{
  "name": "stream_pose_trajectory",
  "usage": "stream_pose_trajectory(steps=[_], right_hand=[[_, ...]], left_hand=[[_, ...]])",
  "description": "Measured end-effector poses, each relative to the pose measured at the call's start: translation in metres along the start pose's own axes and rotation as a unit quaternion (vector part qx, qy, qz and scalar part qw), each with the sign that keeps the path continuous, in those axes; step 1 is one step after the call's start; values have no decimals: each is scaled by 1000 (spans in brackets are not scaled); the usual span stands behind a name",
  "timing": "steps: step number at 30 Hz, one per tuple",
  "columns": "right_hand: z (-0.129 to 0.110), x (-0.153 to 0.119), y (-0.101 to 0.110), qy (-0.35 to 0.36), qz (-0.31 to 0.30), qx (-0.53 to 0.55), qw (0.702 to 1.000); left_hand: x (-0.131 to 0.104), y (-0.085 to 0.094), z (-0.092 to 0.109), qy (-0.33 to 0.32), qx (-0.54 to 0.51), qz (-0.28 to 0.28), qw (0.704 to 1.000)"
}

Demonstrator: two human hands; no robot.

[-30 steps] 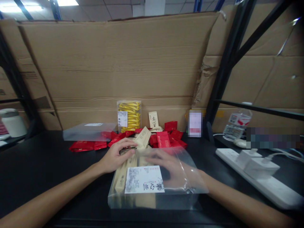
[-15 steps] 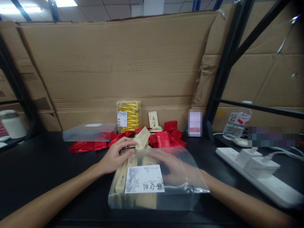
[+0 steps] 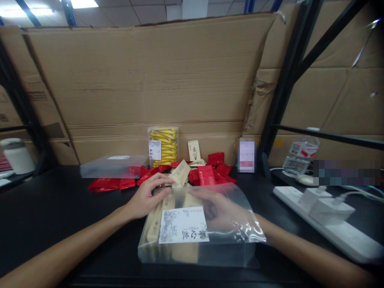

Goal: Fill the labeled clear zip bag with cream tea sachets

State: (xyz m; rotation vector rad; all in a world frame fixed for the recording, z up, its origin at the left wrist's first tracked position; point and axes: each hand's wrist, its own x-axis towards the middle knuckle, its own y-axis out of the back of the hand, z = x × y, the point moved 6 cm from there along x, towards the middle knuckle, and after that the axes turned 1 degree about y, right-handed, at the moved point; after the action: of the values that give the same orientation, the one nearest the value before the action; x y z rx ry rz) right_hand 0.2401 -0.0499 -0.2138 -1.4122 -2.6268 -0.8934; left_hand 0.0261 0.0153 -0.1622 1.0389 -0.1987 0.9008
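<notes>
A clear plastic box (image 3: pixel 225 254) with a white label (image 3: pixel 183 225) lies in front of me, its left part holding several cream packets (image 3: pixel 156 226) in a row. My left hand (image 3: pixel 150 196) is closed around the back left corner of the box, thumb over the packets and fingers near a loose cream packet (image 3: pixel 180 173). My right hand (image 3: pixel 223 208) is inside the box, seen through the plastic. Its curled fingers are at a cream packet (image 3: pixel 189 202) in the middle; the exact grip is blurred by the plastic.
Red packets (image 3: pixel 207 175) are piled behind the box. Further back stand a clear box of yellow packets (image 3: pixel 168 146) and a lidded clear box (image 3: pixel 99 170). A white power strip (image 3: pixel 330 224) and a water bottle (image 3: pixel 301 154) are at right, a white cup (image 3: pixel 18 156) at left.
Both hands stay in nearly the same place. The plastic over my right hand has shifted slightly, and the whole view has moved a little.
</notes>
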Motion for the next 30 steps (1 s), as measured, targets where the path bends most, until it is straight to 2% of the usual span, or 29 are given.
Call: stream_pose_trajectory(steps=[6,9,14,18,21,27,30], right_hand=[[-3,2,-2,-20,-21,173,984],[-4,1,2,-45,-38,220,974],[11,-1,3,-140,-72,221,962],[17,2,-2,-163,-78,229,957],[12,3,-7,-178,-82,227,954],[12,1,-3,-208,-8,162,965],[19,0,-8,-200,-35,199,959]], left_hand=[[1,1,3,3,3,3,1000],[2,1,3,6,4,3,1000],[2,1,1,4,2,5,1000],[2,0,0,7,5,4,1000],[1,0,0,5,6,3,1000],[0,0,1,1,7,3,1000],[1,1,2,-3,10,3,1000]])
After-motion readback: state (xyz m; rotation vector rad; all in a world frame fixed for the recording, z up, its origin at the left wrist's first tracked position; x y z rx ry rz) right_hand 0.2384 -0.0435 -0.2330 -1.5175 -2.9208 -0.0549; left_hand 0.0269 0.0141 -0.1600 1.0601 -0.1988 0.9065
